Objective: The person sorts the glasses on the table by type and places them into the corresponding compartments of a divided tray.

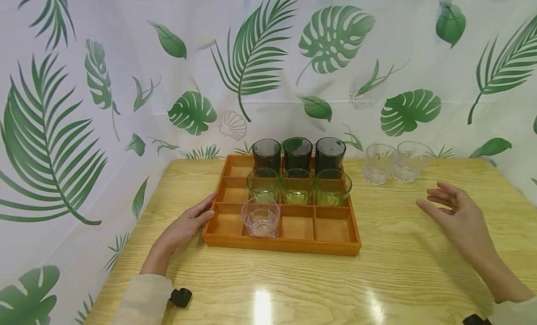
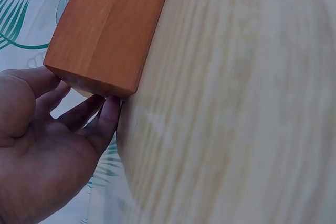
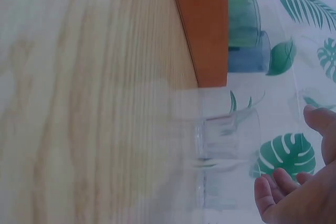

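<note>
My left hand [image 1: 184, 228] rests against the left wall of a wooden compartment tray [image 1: 283, 245]; in the left wrist view its fingers touch the tray's end. Three dark glasses [image 1: 298, 150] stand in the tray's back row. Three green glasses [image 1: 298, 187] stand in the middle row. One clear glass [image 1: 261, 218] sits in the front row, second compartment from the left. My right hand [image 1: 463, 222] hovers over the table with fingers loosely bent and nothing held. Two clear glasses, a left one [image 1: 377, 164] and a right one [image 1: 411, 162], stand beyond it.
The wooden table [image 1: 209, 287] carries the tray near its back edge. Behind it hangs a white cloth [image 1: 268, 101] with green leaf prints, which also runs down the left side. The two loose glasses stand close together right of the tray.
</note>
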Motion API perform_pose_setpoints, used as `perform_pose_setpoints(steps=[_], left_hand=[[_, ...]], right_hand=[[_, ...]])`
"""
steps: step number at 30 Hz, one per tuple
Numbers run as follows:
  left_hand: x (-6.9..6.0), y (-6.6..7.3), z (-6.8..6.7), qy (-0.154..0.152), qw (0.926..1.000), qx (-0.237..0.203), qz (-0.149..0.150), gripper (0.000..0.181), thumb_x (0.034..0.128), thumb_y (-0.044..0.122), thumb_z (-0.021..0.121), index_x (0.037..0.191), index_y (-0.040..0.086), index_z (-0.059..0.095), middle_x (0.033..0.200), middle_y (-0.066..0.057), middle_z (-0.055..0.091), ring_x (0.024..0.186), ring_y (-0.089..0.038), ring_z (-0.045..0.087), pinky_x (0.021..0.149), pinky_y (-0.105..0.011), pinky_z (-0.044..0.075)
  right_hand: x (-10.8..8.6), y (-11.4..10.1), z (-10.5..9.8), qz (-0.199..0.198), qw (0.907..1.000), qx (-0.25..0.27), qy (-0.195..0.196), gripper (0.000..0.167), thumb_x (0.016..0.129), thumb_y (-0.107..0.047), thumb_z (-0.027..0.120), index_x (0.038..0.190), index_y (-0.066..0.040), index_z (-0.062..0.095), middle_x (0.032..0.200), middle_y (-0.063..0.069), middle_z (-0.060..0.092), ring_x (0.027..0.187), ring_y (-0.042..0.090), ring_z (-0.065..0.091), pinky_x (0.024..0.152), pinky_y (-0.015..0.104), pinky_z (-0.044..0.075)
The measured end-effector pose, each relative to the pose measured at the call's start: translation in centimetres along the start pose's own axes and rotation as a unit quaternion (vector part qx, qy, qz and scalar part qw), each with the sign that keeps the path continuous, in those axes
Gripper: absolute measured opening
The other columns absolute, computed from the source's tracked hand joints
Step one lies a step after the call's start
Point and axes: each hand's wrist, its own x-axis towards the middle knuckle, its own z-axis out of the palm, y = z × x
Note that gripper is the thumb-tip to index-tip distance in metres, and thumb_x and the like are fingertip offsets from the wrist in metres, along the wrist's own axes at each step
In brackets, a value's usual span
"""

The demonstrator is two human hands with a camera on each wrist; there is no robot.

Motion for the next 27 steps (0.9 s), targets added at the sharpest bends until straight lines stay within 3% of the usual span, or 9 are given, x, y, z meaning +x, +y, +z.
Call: perform_pose_setpoints(steps=[8, 17, 20, 23, 27], left_hand=[[-0.1, 0.2, 0.0, 0.0, 1.0, 0.001, -0.003, 0.061, 0.1136, 0.026, 0.043, 0.168, 0.017, 0.015, 0.173, -0.008, 0.008, 0.158, -0.031, 0.004, 0.125, -0.052, 0.012], [0.0, 0.1, 0.0, 0.0, 1.0, -0.003, -0.003, 0.061, 0.1136, 0.024, 0.044, 0.168, 0.017, 0.016, 0.173, -0.006, 0.009, 0.158, -0.029, 0.005, 0.125, -0.05, 0.012], [-0.1, 0.2, 0.0, 0.002, 1.0, -0.002, -0.004, 0.061, 0.1135, 0.024, 0.044, 0.168, 0.018, 0.016, 0.172, -0.005, 0.009, 0.158, -0.028, 0.005, 0.125, -0.05, 0.011], [-0.1, 0.2, 0.0, 0.0, 1.0, 0.002, -0.001, 0.062, 0.1136, 0.025, 0.043, 0.168, 0.017, 0.015, 0.173, -0.007, 0.008, 0.158, -0.03, 0.004, 0.125, -0.052, 0.01], [-0.2, 0.2, 0.0, -0.004, 1.0, -0.002, -0.002, 0.062, 0.1136, 0.026, 0.043, 0.168, 0.017, 0.014, 0.173, -0.007, 0.007, 0.158, -0.03, 0.003, 0.125, -0.052, 0.01]], right_hand=[[0.9, 1.3, -1.0, 0.009, 1.0, 0.0, 0.0, 0.081, 0.101, -0.026, 0.07, 0.16, 0.007, 0.025, 0.119, -0.03, 0.049, 0.106, -0.015, 0.049, 0.081, 0.0, 0.042], [2.5, 2.0, -1.1, 0.029, 0.9994, -0.015, -0.009, 0.087, 0.1, -0.032, 0.07, 0.161, 0.005, 0.022, 0.127, -0.021, 0.048, 0.105, -0.012, 0.045, 0.078, 0.001, 0.04], [3.2, 2.2, -1.0, 0.034, 0.9991, -0.023, -0.01, 0.087, 0.101, -0.034, 0.07, 0.162, 0.005, 0.021, 0.131, -0.011, 0.049, 0.105, -0.01, 0.044, 0.076, 0.001, 0.04], [4.0, 2.4, -0.9, 0.043, 0.9985, -0.034, -0.01, 0.088, 0.101, -0.038, 0.068, 0.163, 0.003, 0.02, 0.142, 0.01, 0.05, 0.109, -0.006, 0.046, 0.074, 0.001, 0.039], [4.9, 2.7, -0.7, 0.051, 0.9981, -0.034, -0.008, 0.09, 0.101, -0.04, 0.067, 0.163, 0.003, 0.018, 0.153, 0.03, 0.04, 0.12, 0.015, 0.049, 0.073, 0.001, 0.038]])
